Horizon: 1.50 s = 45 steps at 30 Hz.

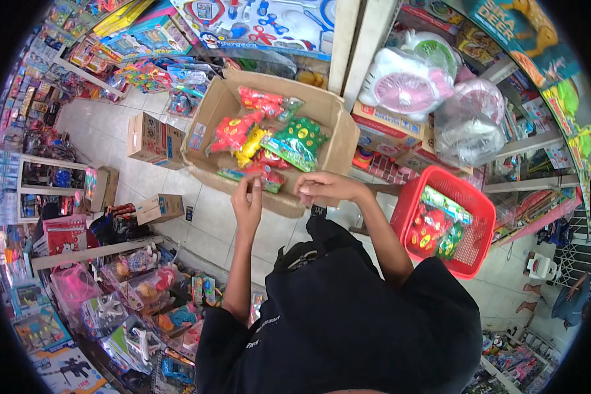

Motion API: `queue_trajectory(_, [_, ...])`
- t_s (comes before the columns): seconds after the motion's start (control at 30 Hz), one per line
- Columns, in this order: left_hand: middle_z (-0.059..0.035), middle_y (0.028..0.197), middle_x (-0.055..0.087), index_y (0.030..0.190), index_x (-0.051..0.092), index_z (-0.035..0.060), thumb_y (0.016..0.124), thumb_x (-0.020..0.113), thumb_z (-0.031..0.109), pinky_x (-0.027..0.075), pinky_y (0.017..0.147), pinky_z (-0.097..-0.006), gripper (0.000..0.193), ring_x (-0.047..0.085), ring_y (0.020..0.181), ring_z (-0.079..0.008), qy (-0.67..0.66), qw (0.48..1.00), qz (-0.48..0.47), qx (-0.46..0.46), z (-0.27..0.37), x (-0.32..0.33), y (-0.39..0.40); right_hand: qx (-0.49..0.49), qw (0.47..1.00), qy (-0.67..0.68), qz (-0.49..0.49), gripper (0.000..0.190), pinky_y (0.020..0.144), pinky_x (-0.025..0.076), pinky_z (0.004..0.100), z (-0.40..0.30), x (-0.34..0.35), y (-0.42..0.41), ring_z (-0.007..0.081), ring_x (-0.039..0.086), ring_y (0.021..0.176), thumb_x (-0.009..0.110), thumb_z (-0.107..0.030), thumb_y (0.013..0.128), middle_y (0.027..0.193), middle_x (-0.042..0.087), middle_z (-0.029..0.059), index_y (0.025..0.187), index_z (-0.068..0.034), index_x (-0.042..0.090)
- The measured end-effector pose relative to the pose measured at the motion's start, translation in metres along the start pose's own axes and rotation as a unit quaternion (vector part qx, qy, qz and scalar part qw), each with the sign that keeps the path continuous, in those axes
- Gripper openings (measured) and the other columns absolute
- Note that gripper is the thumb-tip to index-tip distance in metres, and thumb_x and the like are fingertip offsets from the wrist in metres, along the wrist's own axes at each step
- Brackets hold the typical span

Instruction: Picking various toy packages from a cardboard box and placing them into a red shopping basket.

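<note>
A cardboard box (212,98) with its top folded back lies before me. Bagged spotted animal-shaped toys fill its bottom: a green one (301,135), a yellow one (251,147) and several red ones, such as the red toy (235,132). My left hand (247,199) is over the box's near edge, thumb and fingertips close together beside a bagged red toy with a green header card (273,184). Whether it pinches the bag is unclear. Over the near right corner, my right hand (327,188) has loosely bent fingers and no visible object in them.
To my right stands a red plastic basket (482,221) with bagged red and green toys. Wrapped fans (406,83) sit on boxes behind it. Small cartons (152,140) stand on the tiled floor (202,241) at left. Toy-laden shelves surround me; another person (569,305) is far right.
</note>
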<state>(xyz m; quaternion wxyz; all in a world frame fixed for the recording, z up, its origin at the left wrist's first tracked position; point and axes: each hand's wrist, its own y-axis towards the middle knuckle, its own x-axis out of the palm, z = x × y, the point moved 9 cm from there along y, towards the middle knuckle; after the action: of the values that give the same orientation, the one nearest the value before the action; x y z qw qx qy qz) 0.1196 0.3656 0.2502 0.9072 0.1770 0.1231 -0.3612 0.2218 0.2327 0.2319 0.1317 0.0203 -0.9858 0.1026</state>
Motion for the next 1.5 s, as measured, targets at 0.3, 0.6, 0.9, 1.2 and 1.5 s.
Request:
queue_trajectory(0.3, [-0.0157,0.142,0.024,0.135,0.031,0.0131,0.069,0.072,0.024,0.029,0.097,-0.0549,0.078,0.027,0.126,-0.0416,0.379,0.923,-0.057,0.037,-0.084,0.003,0.111,-0.010,0.901,-0.389,0.194,0.047,0.089,0.040,0.0393,0.038,-0.067,0.127,0.0351,0.051,0.105,0.058,-0.029,0.085,0.111,0.053,0.0212,0.119,-0.002,0.041])
queue_trajectory(0.6, [-0.0200,0.139,0.031,0.140,0.026,0.0222,0.080,0.056,0.008,0.030,0.101,-0.0513,0.069,0.033,0.122,-0.0453,0.402,0.893,-0.201,0.025,-0.129,0.011,0.127,-0.060,0.904,-0.310,0.288,0.082,0.106,0.026,0.0379,0.048,-0.071,0.189,0.0360,0.029,0.129,0.064,-0.016,0.077,0.139,0.028,0.0248,0.140,-0.003,0.015])
queue_trajectory(0.9, [-0.0190,0.136,0.036,0.133,0.039,0.0142,0.073,0.048,-0.008,0.025,0.105,-0.0474,0.065,0.032,0.124,-0.0422,0.145,0.965,-0.189,0.112,-0.075,-0.040,0.138,-0.119,0.900,0.055,0.415,0.067,0.094,0.041,0.0383,0.020,-0.078,0.164,0.0308,0.043,0.120,0.051,-0.014,0.086,0.133,0.037,0.0174,0.140,-0.017,0.013])
queue_trajectory(1.2, [-0.0118,0.138,0.037,0.120,0.055,0.0113,0.066,0.051,-0.009,0.026,0.106,-0.0453,0.057,0.026,0.130,-0.0395,0.094,0.942,-0.246,0.206,-0.018,-0.063,0.102,-0.104,0.828,0.410,0.368,0.053,0.088,0.045,0.0539,0.029,-0.065,0.114,0.0339,0.054,0.107,0.040,-0.052,0.090,0.121,0.051,0.0165,0.122,-0.010,0.036])
queue_trajectory(1.5, [-0.0122,0.140,0.033,0.112,0.060,0.0189,0.069,0.055,0.000,0.027,0.105,-0.0482,0.048,0.023,0.130,-0.0421,0.097,0.881,-0.351,0.302,0.005,-0.034,0.064,0.016,0.886,0.205,0.415,0.066,0.087,0.046,0.0302,0.043,-0.048,0.063,0.0201,0.055,0.106,0.067,-0.025,0.081,0.117,0.054,0.0175,0.132,-0.003,0.032])
